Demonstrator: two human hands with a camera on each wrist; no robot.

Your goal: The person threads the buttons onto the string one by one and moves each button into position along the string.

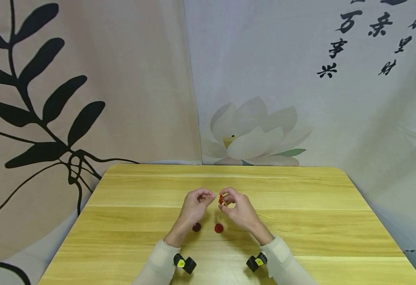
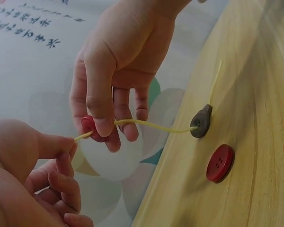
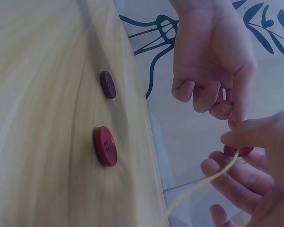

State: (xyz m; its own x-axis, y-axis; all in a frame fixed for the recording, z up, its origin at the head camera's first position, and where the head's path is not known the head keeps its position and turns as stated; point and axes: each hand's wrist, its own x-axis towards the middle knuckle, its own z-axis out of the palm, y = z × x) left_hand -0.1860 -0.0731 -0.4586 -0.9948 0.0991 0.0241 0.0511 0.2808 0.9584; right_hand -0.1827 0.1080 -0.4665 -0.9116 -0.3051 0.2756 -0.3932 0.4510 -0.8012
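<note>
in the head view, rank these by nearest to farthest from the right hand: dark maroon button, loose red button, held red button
From the right hand:
1. Held red button: pinched at its fingertips.
2. Loose red button: lower left of the hand.
3. Dark maroon button: farthest left of the three.
</note>
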